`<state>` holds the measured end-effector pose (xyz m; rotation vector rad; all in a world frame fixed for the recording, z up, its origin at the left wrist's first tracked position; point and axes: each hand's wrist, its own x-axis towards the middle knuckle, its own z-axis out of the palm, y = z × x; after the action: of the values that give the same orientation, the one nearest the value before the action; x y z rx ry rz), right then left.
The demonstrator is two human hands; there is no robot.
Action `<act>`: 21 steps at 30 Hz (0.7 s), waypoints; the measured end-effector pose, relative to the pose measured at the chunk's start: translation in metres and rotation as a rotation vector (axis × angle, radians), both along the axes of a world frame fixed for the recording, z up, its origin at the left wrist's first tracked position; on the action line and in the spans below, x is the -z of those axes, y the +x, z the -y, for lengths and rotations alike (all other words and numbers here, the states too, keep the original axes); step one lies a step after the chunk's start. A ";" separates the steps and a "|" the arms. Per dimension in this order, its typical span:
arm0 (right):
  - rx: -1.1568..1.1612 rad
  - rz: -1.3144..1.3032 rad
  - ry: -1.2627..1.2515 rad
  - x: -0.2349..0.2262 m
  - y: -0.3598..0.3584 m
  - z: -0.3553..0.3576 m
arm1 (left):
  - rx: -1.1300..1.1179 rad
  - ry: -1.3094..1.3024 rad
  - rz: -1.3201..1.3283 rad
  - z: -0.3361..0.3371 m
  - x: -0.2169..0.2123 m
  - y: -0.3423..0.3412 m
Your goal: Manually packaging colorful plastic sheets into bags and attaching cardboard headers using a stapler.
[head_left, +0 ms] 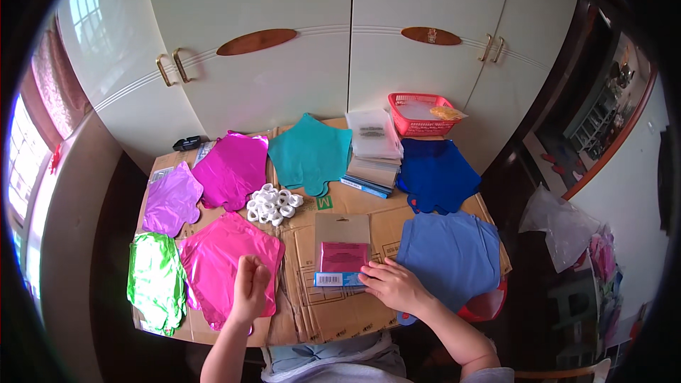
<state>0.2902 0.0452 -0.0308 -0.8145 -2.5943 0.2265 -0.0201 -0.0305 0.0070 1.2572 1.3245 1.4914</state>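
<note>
My left hand (251, 287) is closed, its fingers curled above a stack of flat pink foil balloons (230, 255). What it holds, if anything, is hidden. My right hand (394, 285) lies with fingers stretched out, the tips touching the lower right of a flat package (342, 227). This package has a grey backing card with a hang hole, a folded magenta foil piece on its front and a blue-and-white strip along the bottom. Beyond my left hand sits a heap of small white ribbon rolls (273, 204). Light blue foil balloons (454, 252) lie right of my right hand.
Around the cardboard-covered table lie foil stacks: green (156, 280), lilac (172, 198), purple (230, 168), teal (310, 152) and dark blue (440, 174). Clear sleeves and cards (374, 135) are piled at the back, beside a red basket (418, 128). White cupboards (248, 0) stand behind.
</note>
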 end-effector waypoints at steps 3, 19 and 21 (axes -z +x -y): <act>0.014 -0.047 -0.007 0.000 -0.002 0.001 | 0.300 0.148 -0.796 -0.005 -0.021 -0.009; 0.184 -0.236 0.057 0.000 -0.023 0.002 | 0.207 -0.026 -0.843 -0.040 0.029 0.048; 0.196 -0.243 0.010 0.001 -0.028 0.002 | 0.174 -0.108 -0.834 -0.040 0.026 0.052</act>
<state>0.2624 0.0429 -0.0314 -0.9662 -2.2722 0.2393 0.0315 0.0094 -0.0195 1.9667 1.7090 0.7571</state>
